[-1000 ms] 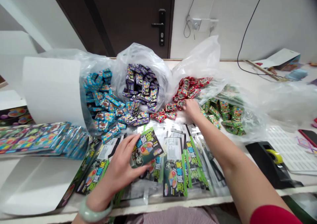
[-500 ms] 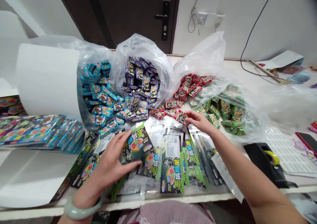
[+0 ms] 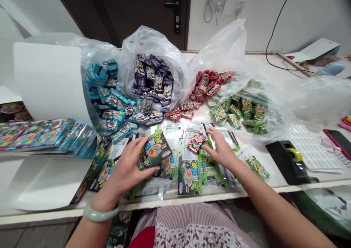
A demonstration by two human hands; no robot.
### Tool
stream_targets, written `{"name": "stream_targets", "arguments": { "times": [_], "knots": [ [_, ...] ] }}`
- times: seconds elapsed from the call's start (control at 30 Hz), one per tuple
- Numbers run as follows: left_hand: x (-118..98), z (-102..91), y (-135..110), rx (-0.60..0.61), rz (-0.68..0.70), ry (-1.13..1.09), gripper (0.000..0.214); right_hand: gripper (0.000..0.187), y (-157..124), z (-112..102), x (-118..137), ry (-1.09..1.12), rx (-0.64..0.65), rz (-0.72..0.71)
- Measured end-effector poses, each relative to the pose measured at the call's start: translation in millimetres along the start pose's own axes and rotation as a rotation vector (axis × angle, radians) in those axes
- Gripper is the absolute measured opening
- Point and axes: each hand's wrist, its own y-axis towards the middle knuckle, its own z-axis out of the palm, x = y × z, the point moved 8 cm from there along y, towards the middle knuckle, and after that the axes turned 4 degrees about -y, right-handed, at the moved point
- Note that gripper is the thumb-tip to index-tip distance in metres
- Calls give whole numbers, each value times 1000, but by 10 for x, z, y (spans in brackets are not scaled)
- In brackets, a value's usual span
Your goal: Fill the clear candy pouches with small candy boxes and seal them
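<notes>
Our left hand (image 3: 123, 175) holds a green pack (image 3: 155, 153); our open right hand (image 3: 219, 149) touches red candy (image 3: 196, 142); behind the green pack, four bags (image 3: 148, 39) hold candy.

Far wall: white wall (image 3: 315, 14), to the right of a dark brown door (image 3: 137, 10) with a black lever handle (image 3: 175, 3)
Wall fittings: white socket panel (image 3: 229, 5), black cable (image 3: 276, 29)
Furniture: white table edge (image 3: 41, 218), near
Floor: grey floor (image 3: 35, 237), near left
</notes>
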Motion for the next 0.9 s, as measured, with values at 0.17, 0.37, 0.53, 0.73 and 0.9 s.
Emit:
{"name": "stream_targets", "arguments": {
  "times": [0.17, 0.37, 0.53, 0.73, 0.9],
  "knots": [
    [-75, 107, 24, 54, 60, -10, 89, 67, 16, 130, 232, -66, 47, 49],
    [-144, 163, -31, 121, 95, -38, 94, 66, 62, -370, 711, 158, -2, -245],
    [-250, 133, -10, 118, 151, -71, 96, 70, 123, -449, 1202, 10, 338, -513],
    [-249, 114, -57, 141, 174, -66, 95, 68, 149, -325, 1349, -123, 532, -637],
    [-272, 145, -65, 167, 169, -105, 97, 66, 219, -339, 1391, -89, 539, -641]
  ]
}}
